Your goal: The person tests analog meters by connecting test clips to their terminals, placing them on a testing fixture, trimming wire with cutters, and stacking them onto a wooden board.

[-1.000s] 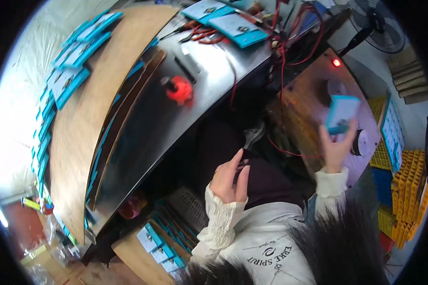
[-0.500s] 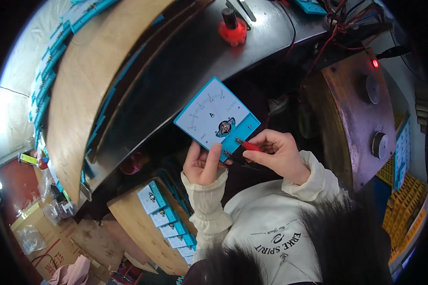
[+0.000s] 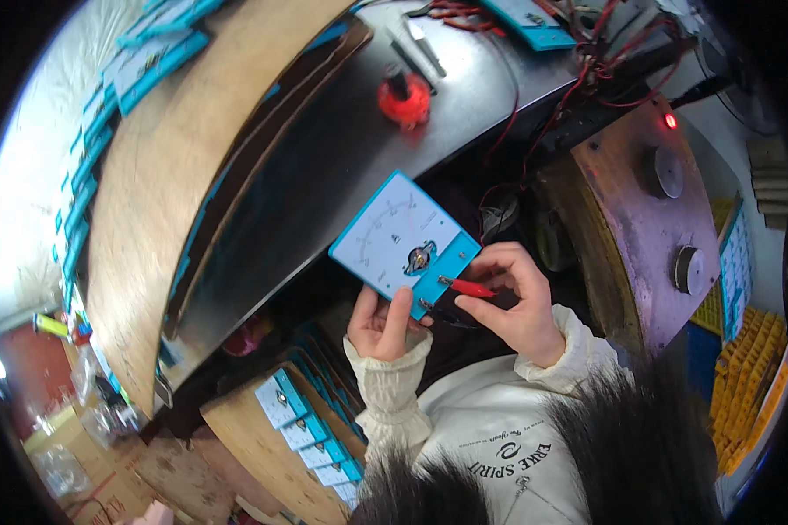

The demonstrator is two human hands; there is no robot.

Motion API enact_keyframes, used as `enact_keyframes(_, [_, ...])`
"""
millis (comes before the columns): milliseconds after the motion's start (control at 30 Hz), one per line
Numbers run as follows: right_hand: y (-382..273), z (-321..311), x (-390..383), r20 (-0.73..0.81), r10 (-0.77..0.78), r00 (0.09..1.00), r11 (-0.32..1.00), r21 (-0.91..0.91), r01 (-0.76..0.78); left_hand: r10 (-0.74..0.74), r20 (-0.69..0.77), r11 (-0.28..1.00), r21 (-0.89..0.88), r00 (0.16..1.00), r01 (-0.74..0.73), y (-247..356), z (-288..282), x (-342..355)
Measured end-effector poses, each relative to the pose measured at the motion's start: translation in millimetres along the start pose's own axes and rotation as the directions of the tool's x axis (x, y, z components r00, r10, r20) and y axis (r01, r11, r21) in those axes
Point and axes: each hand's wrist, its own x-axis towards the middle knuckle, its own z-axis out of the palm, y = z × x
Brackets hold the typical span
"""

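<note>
A square ammeter (image 3: 392,229) with a white dial and a blue rim is tilted above my lap, its small coil opening showing. My left hand (image 3: 383,324) grips its lower left edge, thumb on the front and fingers behind. On one terminal of its blue lower strip sits a red alligator clip (image 3: 471,288). A dark clip (image 3: 429,307), partly hidden, is at the other terminal beside my left thumb. Around the red clip's tail my right hand (image 3: 521,302) has its thumb and curled fingers apart, close to it without pinching.
A metal bench (image 3: 324,166) holds a red bottle with a black cap (image 3: 404,98) and tweezers (image 3: 425,45). Left, meters line a curved wooden board (image 3: 149,192); more lie on a lower board (image 3: 254,429). At right stands a metal box with two knobs (image 3: 648,236) and a red light.
My right thumb and fingers have loosened from the red clip, which stays on the terminal. The view has shifted, and the meter sits slightly lower and further right in it.
</note>
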Motion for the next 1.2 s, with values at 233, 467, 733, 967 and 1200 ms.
enact_keyframes(233, [-16,-55,16,0.207,0.188,0.960,0.980,-0.102,-0.170,-0.078,0.299,0.951,0.308,0.951,-0.019,20,8,1])
enact_keyframes(467, [40,-150,-7,-0.269,0.317,0.909,0.945,0.173,-0.279,-0.255,0.672,0.959,0.083,0.695,0.271,-45,13,57])
enact_keyframes(733, [94,-275,11,-0.932,0.043,0.359,0.999,0.043,-0.007,-0.263,0.684,0.727,-0.323,0.680,0.606,-110,-22,103])
enact_keyframes(967, [95,-271,15,-0.950,-0.049,0.307,0.999,-0.044,0.024,-0.229,0.683,0.773,-0.306,0.693,0.556,-111,-8,99])
enact_keyframes(1200, [99,-270,17,-0.954,-0.068,0.292,0.997,-0.074,-0.007,-0.288,0.663,0.752,-0.290,0.691,0.592,-105,-6,102])
